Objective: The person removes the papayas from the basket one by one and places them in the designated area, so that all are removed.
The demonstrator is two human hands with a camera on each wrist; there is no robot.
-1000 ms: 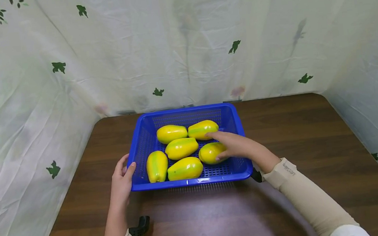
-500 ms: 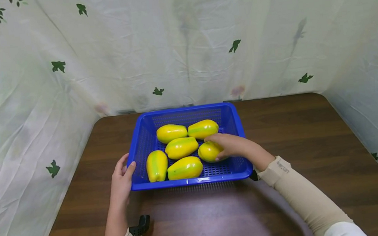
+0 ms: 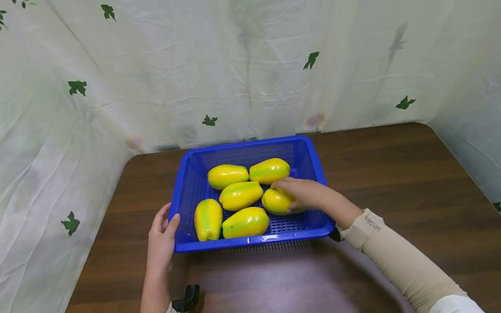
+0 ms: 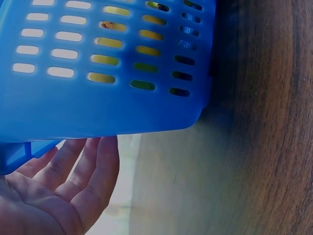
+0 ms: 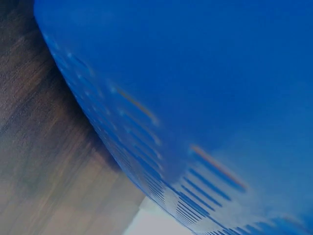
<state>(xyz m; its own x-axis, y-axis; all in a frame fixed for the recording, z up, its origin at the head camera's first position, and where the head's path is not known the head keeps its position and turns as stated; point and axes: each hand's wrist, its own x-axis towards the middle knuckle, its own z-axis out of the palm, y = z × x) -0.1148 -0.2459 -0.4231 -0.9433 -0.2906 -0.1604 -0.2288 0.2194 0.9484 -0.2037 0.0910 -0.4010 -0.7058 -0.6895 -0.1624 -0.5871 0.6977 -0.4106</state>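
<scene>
Nearest to me is the dark brown wooden table (image 3: 368,176), its bare grain running out in front of my sleeves. My left hand (image 3: 161,241) rests at the near left corner of the blue perforated plastic basket (image 3: 257,239): the thumb hooks over the rim and the fingers lie fairly straight along the outside wall, which the left wrist view confirms, my fingers (image 4: 93,166) relaxed under the basket's slotted side (image 4: 98,98). I judge that hand is there to steady the basket so it does not slide on the smooth wood.

My right hand (image 3: 309,194) reaches over the near right rim and down inside, fingers curled around the rounded yellow-green papaya-like fruit (image 3: 277,201) lying at the right side of the basket floor. The right wrist view shows only blurred blue wall (image 5: 195,98) and a strip of table, so the grip itself reads from the head view alone.

Beyond that fruit, five more of the same kind lie in the basket: two at the near edge (image 3: 245,222), one in the middle (image 3: 240,195), two along the far wall (image 3: 269,170).

Behind everything hangs a pale crumpled cloth printed with green leaves (image 3: 243,67).
</scene>
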